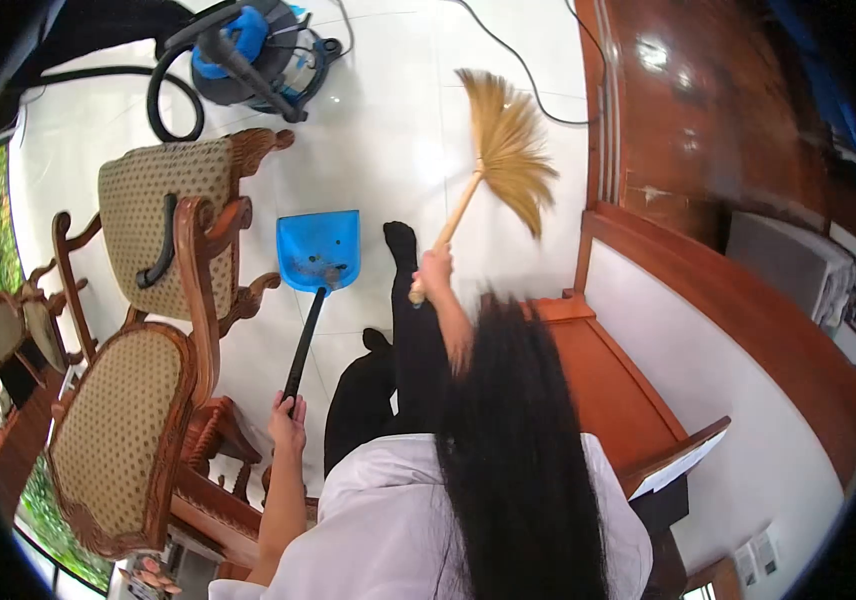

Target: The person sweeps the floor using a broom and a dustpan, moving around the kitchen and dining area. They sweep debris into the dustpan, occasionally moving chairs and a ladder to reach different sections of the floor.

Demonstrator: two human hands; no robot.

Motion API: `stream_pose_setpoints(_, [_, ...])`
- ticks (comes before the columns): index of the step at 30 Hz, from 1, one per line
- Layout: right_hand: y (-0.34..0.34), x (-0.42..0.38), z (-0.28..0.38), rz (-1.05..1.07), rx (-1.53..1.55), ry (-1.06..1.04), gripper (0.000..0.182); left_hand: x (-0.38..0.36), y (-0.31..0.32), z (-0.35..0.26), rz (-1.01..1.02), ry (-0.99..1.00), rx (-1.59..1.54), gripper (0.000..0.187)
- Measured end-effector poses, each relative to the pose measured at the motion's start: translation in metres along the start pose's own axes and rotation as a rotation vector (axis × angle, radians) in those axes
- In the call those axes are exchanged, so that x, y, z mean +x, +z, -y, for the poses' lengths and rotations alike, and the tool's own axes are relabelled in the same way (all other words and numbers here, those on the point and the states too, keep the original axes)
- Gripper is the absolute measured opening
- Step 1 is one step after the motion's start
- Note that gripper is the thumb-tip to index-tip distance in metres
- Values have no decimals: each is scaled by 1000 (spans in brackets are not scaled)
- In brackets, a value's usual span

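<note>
My left hand [288,422] is wrapped round the black handle of a blue dustpan [293,245]. The pan lies on the white tiled floor, with grey dust and dark bits gathered near its handle end. In my right hand [435,270] is the wooden handle of a straw broom [506,140]. Its fanned bristles point forward and to the right, well apart from the dustpan. My foot [401,243] in black is between the two tools.
A carved wooden armchair [118,430] with patterned upholstery stands close on the left. Beyond it is a blue and black vacuum cleaner [258,55] with its hose [176,135]. A dark cable [508,55] runs over the floor. On the right stands a reddish wooden bench [598,375] by the wall.
</note>
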State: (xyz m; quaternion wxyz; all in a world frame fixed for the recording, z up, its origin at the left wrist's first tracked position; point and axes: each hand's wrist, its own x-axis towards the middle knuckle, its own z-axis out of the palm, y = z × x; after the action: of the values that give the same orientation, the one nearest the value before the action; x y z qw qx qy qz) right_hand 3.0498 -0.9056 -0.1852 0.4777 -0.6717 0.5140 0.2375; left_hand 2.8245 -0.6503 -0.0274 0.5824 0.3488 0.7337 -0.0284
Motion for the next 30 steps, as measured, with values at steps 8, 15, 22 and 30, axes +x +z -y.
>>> stream_pose_setpoints(8, [119,10,-15,129,-211,-236,50,-9,-81,42,-7,-12,-110,43])
stream_pose_setpoints(15, [147,8,4,182,-408,-359,32,19,-201,115,26,-14,-164,44])
stream_pose_setpoints(22, [72,-51,-112,230,-1166,-755,24,58,-304,173,35,38,-238,36])
stream_pose_setpoints(30, [-39,-140,-275,576,-1162,-580,36,101,-348,206,4,99,-142,43])
